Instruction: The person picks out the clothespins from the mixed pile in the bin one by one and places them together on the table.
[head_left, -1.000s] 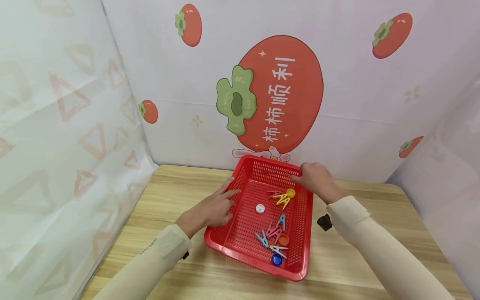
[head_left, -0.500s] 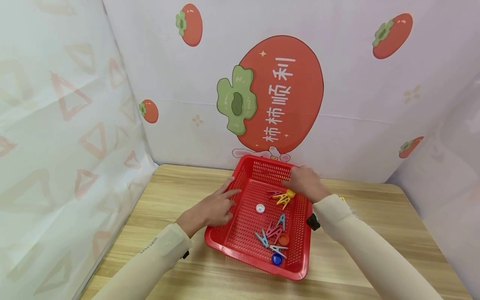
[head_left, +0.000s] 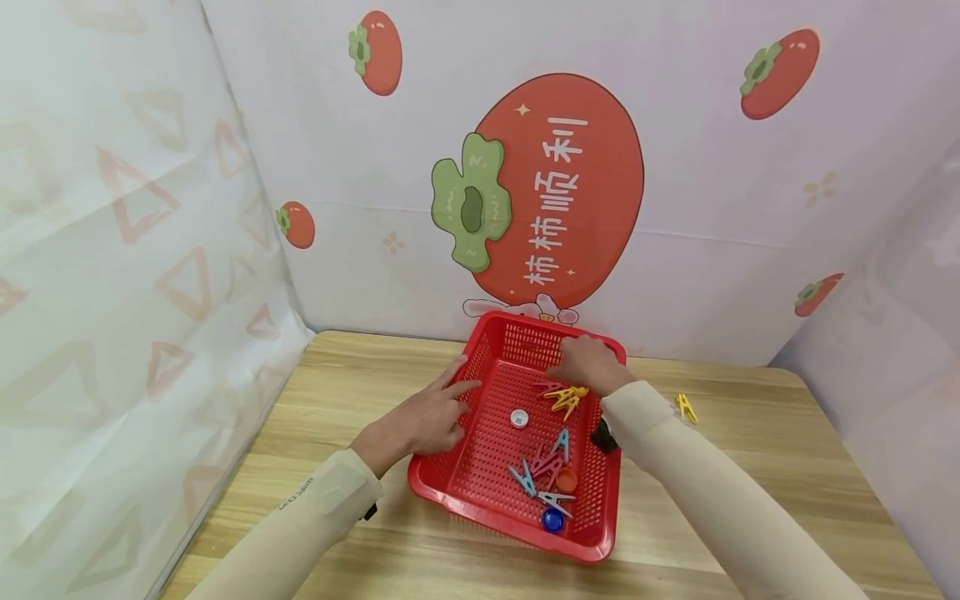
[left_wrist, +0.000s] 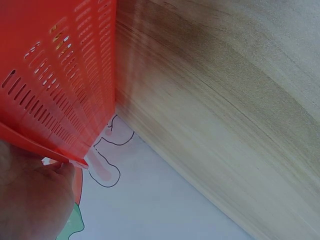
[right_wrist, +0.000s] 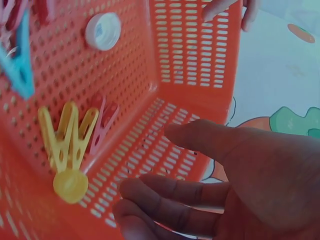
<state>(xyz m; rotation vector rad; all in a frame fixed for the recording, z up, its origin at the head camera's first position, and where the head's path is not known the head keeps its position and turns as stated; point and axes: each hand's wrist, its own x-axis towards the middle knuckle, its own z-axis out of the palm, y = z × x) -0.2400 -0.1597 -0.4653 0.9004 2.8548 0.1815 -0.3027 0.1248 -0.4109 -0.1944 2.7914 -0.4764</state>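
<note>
A red plastic basket (head_left: 495,518) with slotted walls stands tilted across the wooden table. My left hand (head_left: 420,421) grips its left rim, some fingers reaching inside. Over the far right part of the basket, my right hand (head_left: 592,367) hovers with thumb and fingers apart, holding nothing. Nearest to it are yellow clothespins (right_wrist: 67,132), a yellow bottle cap (right_wrist: 71,186) and a pink clothespin (right_wrist: 102,122). A white cap (head_left: 519,418) lies mid-basket. Toward the near right corner are light blue (head_left: 522,477), pink and white clothespins, an orange cap (head_left: 566,479) and a blue cap (head_left: 552,521).
One yellow clothespin (head_left: 686,408) lies on the table (head_left: 780,450), right of the basket. A white printed backdrop (head_left: 360,275) rises behind the table's far edge, and similar sheets flank both sides.
My right hand has moved left from the basket's far right rim to over the inside. Its sleeve has uncovered the yellow clothespin on the table. My left hand stays at the rim.
</note>
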